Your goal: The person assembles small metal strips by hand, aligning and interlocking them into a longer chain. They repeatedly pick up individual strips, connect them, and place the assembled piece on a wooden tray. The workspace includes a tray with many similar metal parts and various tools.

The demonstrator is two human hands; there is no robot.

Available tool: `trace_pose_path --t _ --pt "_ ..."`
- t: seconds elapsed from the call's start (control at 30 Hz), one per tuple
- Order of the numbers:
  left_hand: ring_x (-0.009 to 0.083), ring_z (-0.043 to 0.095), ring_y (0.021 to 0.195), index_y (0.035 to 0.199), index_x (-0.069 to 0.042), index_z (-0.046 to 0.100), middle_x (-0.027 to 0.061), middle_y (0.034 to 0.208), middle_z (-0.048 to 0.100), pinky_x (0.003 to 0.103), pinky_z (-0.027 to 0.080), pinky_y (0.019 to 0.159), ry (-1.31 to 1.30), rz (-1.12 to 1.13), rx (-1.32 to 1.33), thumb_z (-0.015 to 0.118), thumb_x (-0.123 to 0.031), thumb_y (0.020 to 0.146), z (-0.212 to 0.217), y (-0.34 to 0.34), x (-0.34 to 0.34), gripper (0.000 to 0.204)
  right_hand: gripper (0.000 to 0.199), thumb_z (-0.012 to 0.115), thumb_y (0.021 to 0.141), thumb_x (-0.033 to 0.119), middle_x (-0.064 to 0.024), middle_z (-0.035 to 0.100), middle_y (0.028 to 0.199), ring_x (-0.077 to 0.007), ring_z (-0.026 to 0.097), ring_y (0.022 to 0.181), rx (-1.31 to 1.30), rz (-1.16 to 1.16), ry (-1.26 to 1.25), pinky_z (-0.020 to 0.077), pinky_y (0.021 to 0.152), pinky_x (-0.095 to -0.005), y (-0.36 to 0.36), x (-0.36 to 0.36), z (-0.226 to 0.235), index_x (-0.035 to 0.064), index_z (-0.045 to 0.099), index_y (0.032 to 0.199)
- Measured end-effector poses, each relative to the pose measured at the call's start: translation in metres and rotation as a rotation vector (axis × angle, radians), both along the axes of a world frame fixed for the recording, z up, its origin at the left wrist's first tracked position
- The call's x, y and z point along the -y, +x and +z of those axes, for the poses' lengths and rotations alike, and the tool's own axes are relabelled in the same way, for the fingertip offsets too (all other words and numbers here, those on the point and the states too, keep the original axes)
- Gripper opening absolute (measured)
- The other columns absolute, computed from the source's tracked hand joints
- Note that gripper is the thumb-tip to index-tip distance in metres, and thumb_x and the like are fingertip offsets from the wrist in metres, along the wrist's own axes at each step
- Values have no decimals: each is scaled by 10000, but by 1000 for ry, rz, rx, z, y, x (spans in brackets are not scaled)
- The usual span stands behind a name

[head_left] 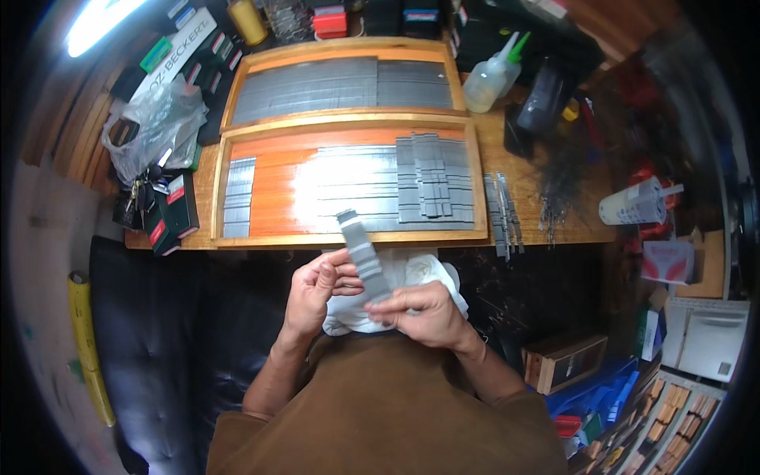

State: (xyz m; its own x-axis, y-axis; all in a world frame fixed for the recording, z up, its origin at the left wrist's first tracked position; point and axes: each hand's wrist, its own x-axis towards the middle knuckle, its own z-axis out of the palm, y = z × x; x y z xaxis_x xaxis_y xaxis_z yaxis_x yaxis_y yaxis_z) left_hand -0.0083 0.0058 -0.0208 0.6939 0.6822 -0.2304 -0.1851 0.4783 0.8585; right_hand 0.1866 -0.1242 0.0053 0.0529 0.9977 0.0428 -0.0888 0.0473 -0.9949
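A narrow stack of thin grey metal strips (363, 255) is held at a slant in front of my body, just short of the near tray's front edge. Its lower end is pinched between the thumb and fingers of my right hand (426, 313). My left hand (313, 291) is beside the stack, with its thumb apart and its half-curled fingers at the stack's left side. A white cloth (431, 273) lies beneath on my lap. In the near wooden tray (348, 238), similar strips (360, 178) lie in rows, with loose bundles (427, 174) on top at the right.
Behind stands a second tray (340, 40) filled with strips. Several loose strips (500, 210) lie right of the near tray. Squeeze bottles (484, 85), a dark container (546, 93) and a drink cup (631, 203) are farther right. A plastic bag (158, 127) and small boxes (172, 212) sit left.
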Motion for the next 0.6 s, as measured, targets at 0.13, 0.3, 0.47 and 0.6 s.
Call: trace_pose_path --t 0.13,0.3,0.47,0.6 --pt "221 770 994 1257 61 710 173 1071 794 336 609 874 494 -45 -411 740 -192 1019 -11 6 17 349 153 727 961 -46 -132 802 989 -155 766 893 -152 -201 -185 629 711 -260 12 -26 -2 -52 796 1097" --pt "412 602 1297 1297 2 686 252 1343 657 522 443 1095 1095 -27 -591 813 -216 923 -31 1 37 451 323 745 972 -2 -143 755 1208 -148 748 970 -283 -130 -181 628 756 -262 25 -16 -11 -39 709 1290" --pt "607 195 1533 1637 -86 354 369 1678 185 788 249 1128 1032 -191 -823 815 -364 908 -45 -5 64 906 592 844 926 191 -198 620 1388 -247 665 1178 157 34 -290 571 980 -385 39 30 -5 -19 608 1426" --pt "637 154 1532 1684 -109 252 432 1669 92 706 271 1159 1098 -214 -842 824 -281 897 -86 -2 67 988 880 884 852 378 -313 323 1589 -490 385 1424 951 -58 -323 415 1136 -546 23 53 -12 123 477 1589"
